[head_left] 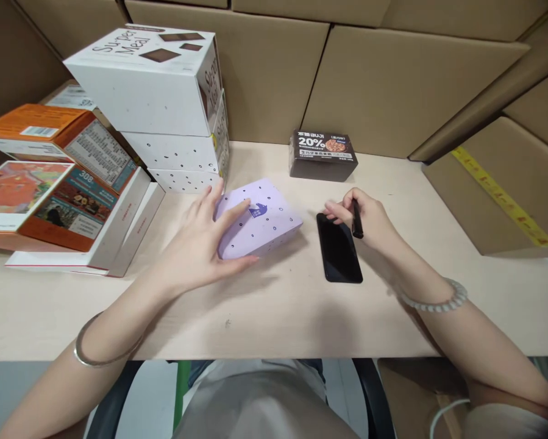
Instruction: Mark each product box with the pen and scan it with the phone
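- Head view: the left hand (pixel 200 241) lies spread over the near-left corner of the lilac box (pixel 258 221) at the middle of the frame, fingers on its lid and thumb along its front edge — grasping it lightly, not clenched.
- The right hand (pixel 365 221), right of centre, is closed around a black marker (pixel 356 219), which points up and away from the person; the hand's heel sits just beside the black phone (pixel 338 246).
- Risk, as a judgement: the box looks tilted, with one edge off the table (pixel 274 317), so a loose grip could let it slip or swing toward the phone, which lies flat just to its right.
- The marker is held over the phone's upper edge; a careless stroke could mark the glass, or the forearm could nudge the phone.
- The stack of white boxes (pixel 173 110) in the upper left stands just behind the left hand — a bump from the lilac box could shift it.
- Materials: the lilac box is matt card, a flat rectangle dotted with small dark rings and bearing a blue mark on the lid; the phone is glossy and dark.
- The table is pale, smooth wood-look laminate; the dark snack box (pixel 323 155) behind is printed card, and the plain brown cartons (pixel 392 79) fill the upper frame.
- Orange printed boxes (pixel 49 183) lie at the left edge.
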`<state>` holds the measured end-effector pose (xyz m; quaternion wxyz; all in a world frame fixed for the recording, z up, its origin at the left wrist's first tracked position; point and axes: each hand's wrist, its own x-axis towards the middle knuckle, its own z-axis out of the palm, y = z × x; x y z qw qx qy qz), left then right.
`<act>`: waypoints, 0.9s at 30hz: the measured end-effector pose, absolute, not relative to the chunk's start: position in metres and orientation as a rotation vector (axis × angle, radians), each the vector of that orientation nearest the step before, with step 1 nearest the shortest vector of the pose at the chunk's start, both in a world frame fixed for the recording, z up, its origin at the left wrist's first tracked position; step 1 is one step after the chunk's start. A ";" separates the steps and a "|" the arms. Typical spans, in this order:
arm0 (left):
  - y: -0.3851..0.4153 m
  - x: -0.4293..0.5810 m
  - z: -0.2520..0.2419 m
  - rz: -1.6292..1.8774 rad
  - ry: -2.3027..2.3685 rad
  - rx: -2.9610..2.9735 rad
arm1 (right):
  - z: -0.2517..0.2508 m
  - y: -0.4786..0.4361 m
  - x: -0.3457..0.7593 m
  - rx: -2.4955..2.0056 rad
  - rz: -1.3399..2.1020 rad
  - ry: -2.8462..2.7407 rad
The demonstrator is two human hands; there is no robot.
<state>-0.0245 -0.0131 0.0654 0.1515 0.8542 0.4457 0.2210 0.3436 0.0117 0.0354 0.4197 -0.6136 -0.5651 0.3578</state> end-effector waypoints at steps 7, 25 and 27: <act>-0.013 -0.031 0.055 0.678 1.386 2.318 | 0.039 -0.012 0.345 -1.541 0.976 -1.415; -0.001 -0.003 0.042 0.827 1.426 1.339 | 0.024 -0.011 0.290 -1.372 1.312 -1.032; -0.004 0.008 0.032 0.854 1.254 1.327 | 0.026 -0.013 0.293 -1.352 1.317 -1.045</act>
